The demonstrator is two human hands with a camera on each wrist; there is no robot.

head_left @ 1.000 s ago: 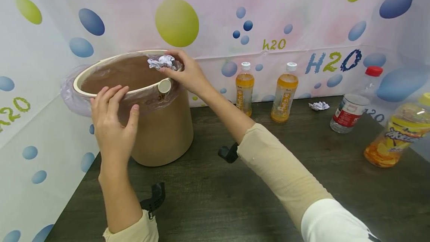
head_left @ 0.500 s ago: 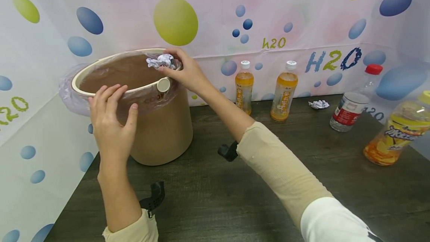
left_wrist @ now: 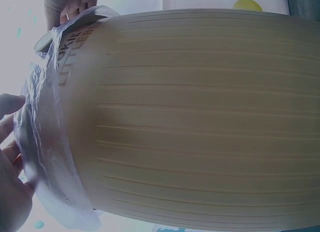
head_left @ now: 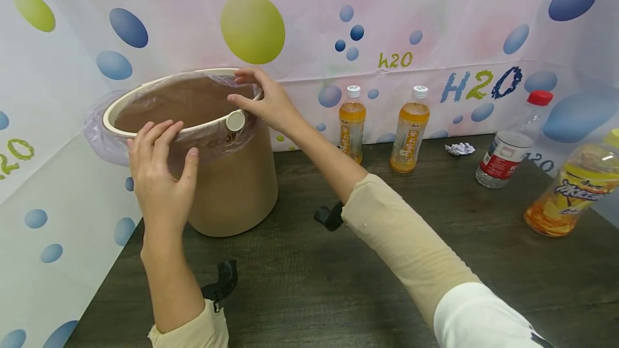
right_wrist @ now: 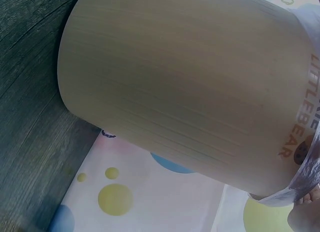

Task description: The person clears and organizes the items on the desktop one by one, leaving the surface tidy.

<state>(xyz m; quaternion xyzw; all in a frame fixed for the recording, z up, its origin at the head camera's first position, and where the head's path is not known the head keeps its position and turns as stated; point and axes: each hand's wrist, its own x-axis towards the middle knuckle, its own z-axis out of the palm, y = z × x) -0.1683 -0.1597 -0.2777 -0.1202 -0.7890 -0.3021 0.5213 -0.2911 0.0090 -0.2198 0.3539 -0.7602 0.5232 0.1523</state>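
Your left hand (head_left: 162, 176) at the bin (head_left: 234, 192)'s near rim, your right hand (head_left: 266, 101) at its right rim, fingers and thumbs apart on both, crumpled paper (head_left: 460, 149) on desk (head_left: 300, 283)

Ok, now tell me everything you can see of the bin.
The bin is a tall beige container, apparently plastic, with a ridged, rounded wall, LITTLEBEAR lettering, a pale rim and a round disc at the rim. A thin, translucent purplish liner folds over it. It stands upright on the dark table, mouth open, inside bottom hidden. The left hand touches the near rim; the right hand lies over its right end.
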